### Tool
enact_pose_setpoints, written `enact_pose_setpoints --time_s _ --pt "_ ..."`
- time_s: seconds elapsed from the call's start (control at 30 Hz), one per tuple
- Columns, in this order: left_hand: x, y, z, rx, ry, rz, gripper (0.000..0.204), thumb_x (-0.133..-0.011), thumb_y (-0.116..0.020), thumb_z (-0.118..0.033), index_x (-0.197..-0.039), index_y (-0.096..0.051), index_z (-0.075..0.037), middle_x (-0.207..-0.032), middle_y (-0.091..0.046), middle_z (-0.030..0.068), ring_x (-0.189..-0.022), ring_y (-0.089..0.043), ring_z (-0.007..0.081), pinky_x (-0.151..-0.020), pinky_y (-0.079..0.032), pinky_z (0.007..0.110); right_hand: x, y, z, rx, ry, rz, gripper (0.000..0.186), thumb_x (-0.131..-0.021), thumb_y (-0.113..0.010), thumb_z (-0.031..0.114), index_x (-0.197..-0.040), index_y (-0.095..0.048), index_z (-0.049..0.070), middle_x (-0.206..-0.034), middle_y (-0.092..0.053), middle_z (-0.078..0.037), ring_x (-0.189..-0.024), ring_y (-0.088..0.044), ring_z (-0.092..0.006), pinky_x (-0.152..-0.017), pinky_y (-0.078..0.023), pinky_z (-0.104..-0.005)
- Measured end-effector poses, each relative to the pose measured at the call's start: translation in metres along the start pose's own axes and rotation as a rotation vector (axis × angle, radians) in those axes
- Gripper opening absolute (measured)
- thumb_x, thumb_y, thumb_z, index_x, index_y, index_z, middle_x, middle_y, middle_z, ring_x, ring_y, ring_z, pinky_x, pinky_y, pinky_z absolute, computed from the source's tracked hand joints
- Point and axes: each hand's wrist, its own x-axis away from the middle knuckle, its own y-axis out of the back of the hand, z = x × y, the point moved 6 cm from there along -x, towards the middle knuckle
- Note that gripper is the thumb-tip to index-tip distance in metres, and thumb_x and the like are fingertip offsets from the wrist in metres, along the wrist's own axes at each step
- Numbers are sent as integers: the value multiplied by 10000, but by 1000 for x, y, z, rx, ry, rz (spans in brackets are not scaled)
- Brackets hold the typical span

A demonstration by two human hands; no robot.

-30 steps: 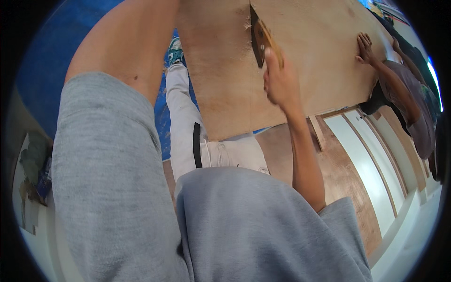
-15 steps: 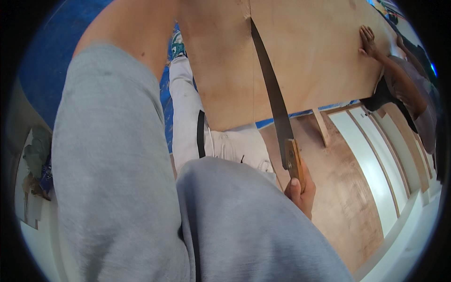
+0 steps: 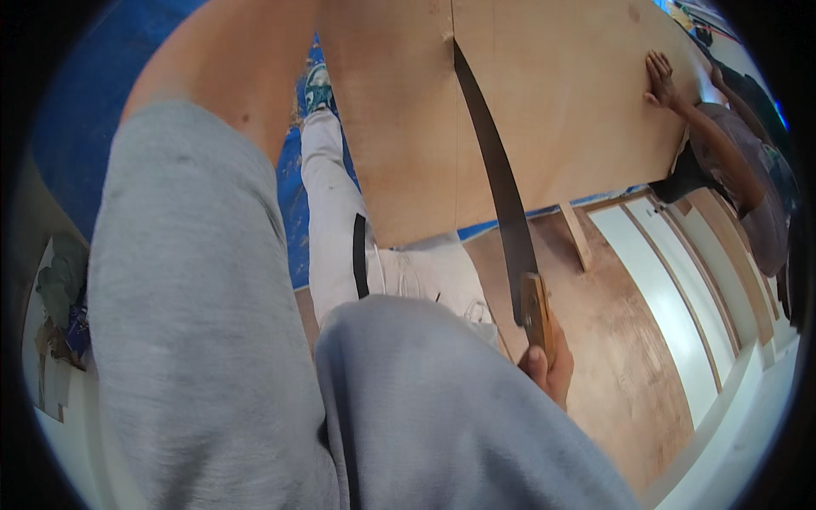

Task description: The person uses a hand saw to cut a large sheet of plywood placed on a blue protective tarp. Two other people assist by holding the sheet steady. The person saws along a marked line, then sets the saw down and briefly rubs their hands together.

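Note:
My right hand [image 3: 552,367] is closed round the wooden handle of a handsaw [image 3: 497,161], right of my grey-clothed body. Its long dark blade slants up and left to a light-brown wooden board [image 3: 552,102]. At the top the blade meets the board at the end of a thin slit, while a faint straight line runs on from there to the near edge. My left arm, in a grey sleeve, reaches up across the board's left side, and its hand is beyond the upper edge of the picture.
At the right, a co-worker's hand [image 3: 661,81] lies flat on the board. Blue sheeting [image 3: 110,110] covers the floor at the left. White panels with wooden strips [image 3: 654,280] and a brown sheet [image 3: 629,374] lie below the board at the right. My white-trousered leg [image 3: 327,170] is under it.
My right hand has drawn the saw slightly down toward me. The co-worker's hand stays on the board, and my view has shifted a little.

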Motion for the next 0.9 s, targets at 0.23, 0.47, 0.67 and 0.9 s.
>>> enact_pose_setpoints --time_s 0.23,0.47,0.67,0.9 --pt "10 5 5 -7 90 17 696 -1036 -381 -628 -1181 -739 -50 -1222 -722 191 -1127 -689 340 -1022 -515 497 4 7 51 -54 -42 5 708 -1042 -560 480 -1504 -484 -51 -883 -650 -24 -631 -488 -55 -628 -433 -253" --pt "12 14 12 49 106 47 680 -1009 -433 -631 -1132 -762 -49 -1168 -743 194 -1093 -700 377 -1011 -518 483 -216 -72 169 -134 274 11 468 -1082 -536 344 -1396 -595 2 -751 -562 -13 -628 -497 -89 -565 -421 -291" --pt "6 2 6 76 102 77 678 -1013 -419 -626 -1096 -773 -54 -1176 -743 184 -1109 -699 370 -1030 -515 496 -260 -81 149 -214 448 -21 354 -1094 -542 393 -1187 -612 59 -597 -442 62 -467 -429 -42 -419 -361 -237" --pt "23 11 5 19 118 122 694 -1019 -396 -642 -1188 -748 -68 -1294 -703 177 -1192 -667 357 -1062 -500 490 -23 -21 28 -70 106 31 507 -1027 -512 170 -1485 -509 -47 -1292 -663 -223 -1193 -638 -279 -1027 -478 -375"
